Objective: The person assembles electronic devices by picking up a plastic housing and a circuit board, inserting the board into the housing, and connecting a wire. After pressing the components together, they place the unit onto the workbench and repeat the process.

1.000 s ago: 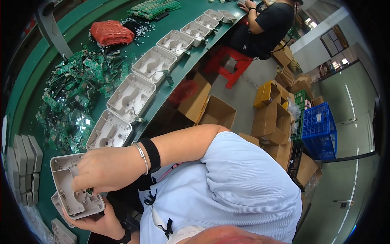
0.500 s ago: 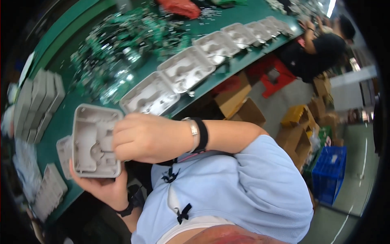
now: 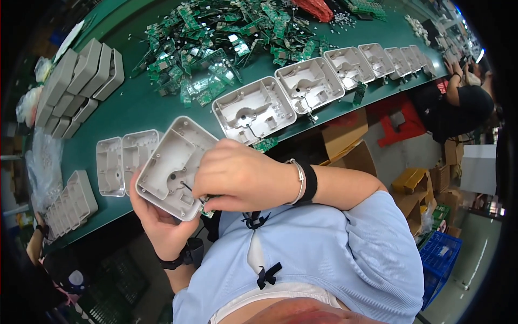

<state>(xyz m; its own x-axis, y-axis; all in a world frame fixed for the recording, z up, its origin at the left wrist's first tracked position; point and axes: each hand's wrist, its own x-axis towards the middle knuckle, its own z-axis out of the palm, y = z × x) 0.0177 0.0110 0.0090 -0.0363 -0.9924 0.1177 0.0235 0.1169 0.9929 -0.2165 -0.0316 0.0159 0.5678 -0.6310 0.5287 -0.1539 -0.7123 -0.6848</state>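
Observation:
My left hand grips a light grey plastic housing from below and its near-left side. The housing is tilted, its hollow side up, showing ribs and a round hole. My right hand is closed at the housing's right side, its fingertips over the rim. A short black wire runs from the hole toward these fingers. Under the thumb a small green circuit board sticks out; the fingers partly hide it. Two similar housings lie on the table just left of the held one.
A row of open housings runs along the green table's edge, some with wires hanging. Behind them lies a heap of green circuit boards. Stacked housings stand at left. Co-workers sit at far right and lower left.
The held housing has shifted right and turned clockwise, both hands moving with it. The wire and the small board by my right fingers now show clearly. The view has shifted too.

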